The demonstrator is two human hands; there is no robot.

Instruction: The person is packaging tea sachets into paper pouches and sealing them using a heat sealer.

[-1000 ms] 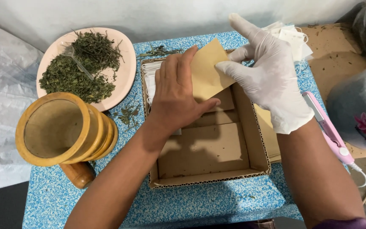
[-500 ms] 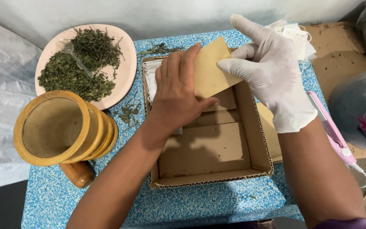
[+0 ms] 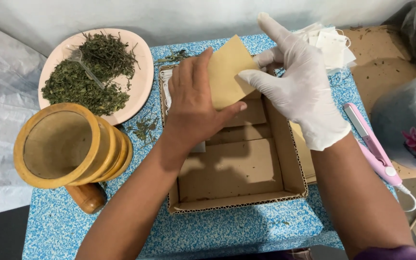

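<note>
Above the far end of one open cardboard box [image 3: 246, 190], the bare left hand [image 3: 193, 106] and the gloved right hand [image 3: 302, 89] together pinch one tan paper envelope [image 3: 225, 72], fingers closed on its edges. To the left sit one wooden mortar [image 3: 66, 147] and one pink plate [image 3: 143, 79] of dried herbs [image 3: 87, 79].

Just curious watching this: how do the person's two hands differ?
The right hand wears a white glove; the left hand is bare. The left hand lies palm down with its thumb under the tan envelope; the right hand pinches the envelope's right edge with its index finger raised. Both hold the same envelope over the cardboard box.
</note>
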